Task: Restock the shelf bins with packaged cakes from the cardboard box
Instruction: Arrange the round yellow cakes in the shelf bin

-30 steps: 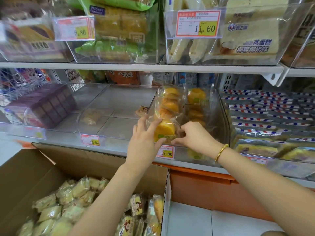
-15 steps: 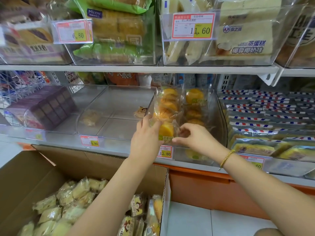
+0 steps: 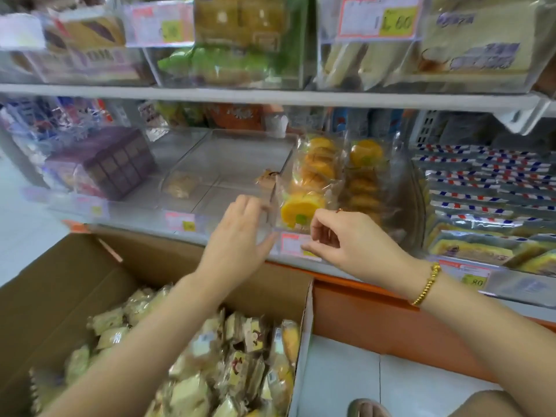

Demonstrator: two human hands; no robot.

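The box (image 3: 60, 296) fills the lower left, full of cakes (image 3: 192, 386). At centre the bin (image 3: 401, 167) holds two rows of orange cakes (image 3: 302, 206) on edge. I should square the front one upright, I judge, so the row stands neat. My left hand (image 3: 240, 233), fingers relaxed, holding nothing, sits at the bin's left wall. My right hand (image 3: 346, 239) is curled just beside the front cake; whether it pinches the wrapper I cannot tell.
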